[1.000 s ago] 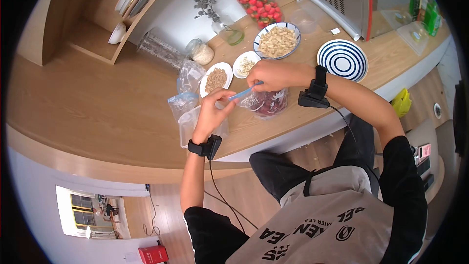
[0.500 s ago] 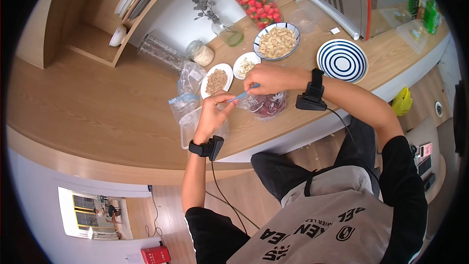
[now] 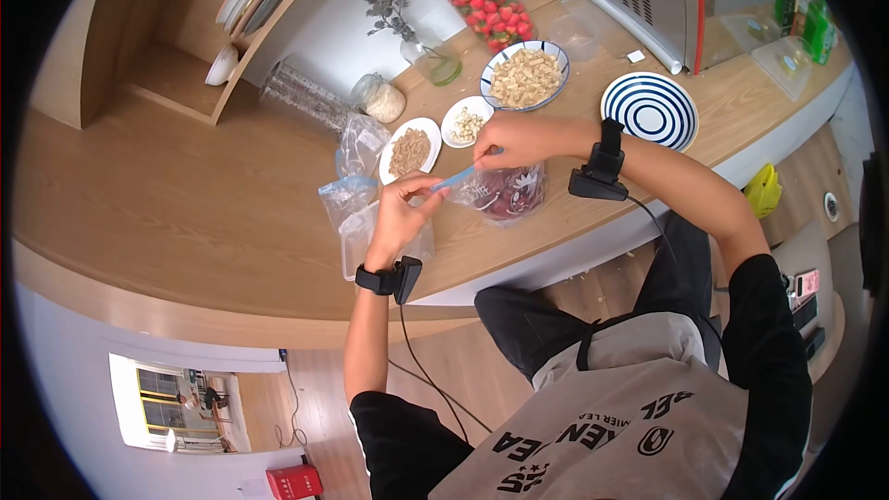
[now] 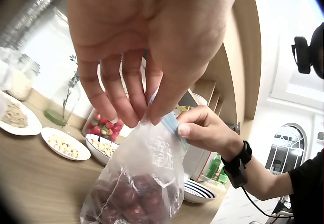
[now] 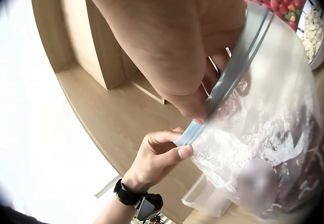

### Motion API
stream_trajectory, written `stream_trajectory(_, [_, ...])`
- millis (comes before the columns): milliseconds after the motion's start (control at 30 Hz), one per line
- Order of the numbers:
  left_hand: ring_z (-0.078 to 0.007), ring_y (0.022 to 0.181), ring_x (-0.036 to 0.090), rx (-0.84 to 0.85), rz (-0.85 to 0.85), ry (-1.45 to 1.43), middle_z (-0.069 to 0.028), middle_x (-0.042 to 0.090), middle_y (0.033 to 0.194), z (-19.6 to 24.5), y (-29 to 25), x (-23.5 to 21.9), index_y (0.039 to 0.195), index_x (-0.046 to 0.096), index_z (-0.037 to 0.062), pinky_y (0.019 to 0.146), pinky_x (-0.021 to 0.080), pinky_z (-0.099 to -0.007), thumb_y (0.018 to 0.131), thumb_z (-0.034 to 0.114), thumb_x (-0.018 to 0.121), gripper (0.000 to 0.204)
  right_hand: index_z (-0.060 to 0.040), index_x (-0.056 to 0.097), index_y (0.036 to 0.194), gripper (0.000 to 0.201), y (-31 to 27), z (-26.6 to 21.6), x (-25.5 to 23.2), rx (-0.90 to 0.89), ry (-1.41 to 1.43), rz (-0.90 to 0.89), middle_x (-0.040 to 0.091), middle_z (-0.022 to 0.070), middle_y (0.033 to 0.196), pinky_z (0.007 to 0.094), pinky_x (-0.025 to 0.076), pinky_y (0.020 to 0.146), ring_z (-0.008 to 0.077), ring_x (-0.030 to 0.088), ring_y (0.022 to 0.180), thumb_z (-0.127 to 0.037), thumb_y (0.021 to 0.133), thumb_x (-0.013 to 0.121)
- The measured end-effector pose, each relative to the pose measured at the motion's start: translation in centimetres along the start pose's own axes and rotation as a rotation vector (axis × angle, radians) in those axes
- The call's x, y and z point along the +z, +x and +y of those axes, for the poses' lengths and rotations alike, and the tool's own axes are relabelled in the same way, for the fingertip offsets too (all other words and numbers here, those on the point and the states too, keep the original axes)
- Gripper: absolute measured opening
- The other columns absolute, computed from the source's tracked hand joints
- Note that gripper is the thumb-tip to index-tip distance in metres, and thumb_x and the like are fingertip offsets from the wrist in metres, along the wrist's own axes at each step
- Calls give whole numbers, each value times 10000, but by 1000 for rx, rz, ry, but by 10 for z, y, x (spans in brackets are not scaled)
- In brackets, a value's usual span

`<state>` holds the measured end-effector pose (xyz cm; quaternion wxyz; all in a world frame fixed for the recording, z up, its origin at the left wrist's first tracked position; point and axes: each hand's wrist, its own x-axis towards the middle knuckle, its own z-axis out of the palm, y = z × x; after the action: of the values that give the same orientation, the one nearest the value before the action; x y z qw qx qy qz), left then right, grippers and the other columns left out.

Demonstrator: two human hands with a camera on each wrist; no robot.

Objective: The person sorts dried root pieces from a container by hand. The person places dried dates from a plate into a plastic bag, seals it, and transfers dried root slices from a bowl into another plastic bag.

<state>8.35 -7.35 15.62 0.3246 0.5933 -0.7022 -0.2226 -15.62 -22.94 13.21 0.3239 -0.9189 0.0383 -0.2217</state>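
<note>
A clear zip bag [image 3: 511, 194] with a blue closure strip holds dark red, round, wrinkled pieces and sits low over the counter's near edge. With thumb and fingertips my left hand [image 3: 404, 211] pinches one end of the strip. Further along the same strip, my right hand [image 3: 530, 141] pinches it between thumb and fingers. In the left wrist view the bag [image 4: 147, 183] hangs below both hands, its dark contents gathered at the bottom. The right wrist view has the strip [image 5: 238, 67] running slantwise beneath the right thumb, with the left hand [image 5: 154, 158] at its lower end.
Behind the bag stand an oval plate of brown pieces [image 3: 409, 154], a small plate of pale pieces [image 3: 463, 122] and a bowl of pale chunks [image 3: 526, 80]. A striped plate [image 3: 650, 115] lies to the right. A clear plastic container [image 3: 356, 245] and empty bags [image 3: 350, 193] lie left.
My right hand shifted slightly toward the left hand along the strip, then back away from it. The left hand stays at its end, still pinching.
</note>
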Motion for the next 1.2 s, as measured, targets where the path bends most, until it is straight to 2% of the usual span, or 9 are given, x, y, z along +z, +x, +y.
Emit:
stream_trajectory(133, [-115,878,678,-47,23,-37,-44,716,956,-6,0,-1,1019,763,-32,800,536,-268,915,-16,759,105,29,768,966,208,0,0,-6,3,-24,-27,759,163,861,371,564,740,285,727,762,-149,902,681])
stream_trajectory(367, [-85,829,660,-103,59,-125,-28,726,898,-14,-3,-5,992,772,-26,763,512,-245,905,46,792,115,20,777,957,188,0,5,0,-23,21,54,767,163,855,369,570,733,270,739,767,-131,883,692])
stream_trajectory(600, [-89,822,665,-90,80,-105,-35,731,906,-13,-5,-3,982,768,-30,764,516,-246,906,59,796,120,3,784,940,181,-1,7,3,-24,32,95,769,158,845,371,568,722,276,741,761,-150,877,712])
stream_trajectory(667, [-106,869,680,-101,62,-41,-43,732,933,-10,-6,-3,985,756,-20,794,534,-261,933,9,756,60,5,782,941,183,-1,7,2,-18,27,90,770,159,851,372,568,724,278,741,766,-152,879,713])
stream_trajectory(900, [-112,876,682,-85,15,-1,-48,738,927,-13,-5,-6,974,749,-9,814,530,-266,935,25,753,52,11,775,952,189,-3,2,2,-28,-14,81,770,165,869,386,569,740,289,741,788,-152,885,707])
stream_trajectory(967, [-121,873,687,-4,6,52,-49,749,930,-7,-2,-5,1011,760,0,813,531,-278,917,44,770,104,12,773,951,191,-3,2,2,-38,-25,83,769,166,869,388,569,741,292,740,787,-154,888,702])
stream_trajectory(1100, [-125,860,682,18,33,135,-52,760,942,15,7,2,1051,768,5,812,529,-285,903,68,785,162,15,768,949,197,-4,4,5,-43,-44,90,767,169,868,392,569,747,304,738,788,-158,892,692])
stream_trajectory(1200, [-112,849,668,119,17,151,-49,761,945,20,16,9,1061,775,5,802,525,-277,903,87,791,179,12,765,948,192,-4,1,6,-31,-59,79,766,168,873,394,571,757,307,740,802,-155,889,691])
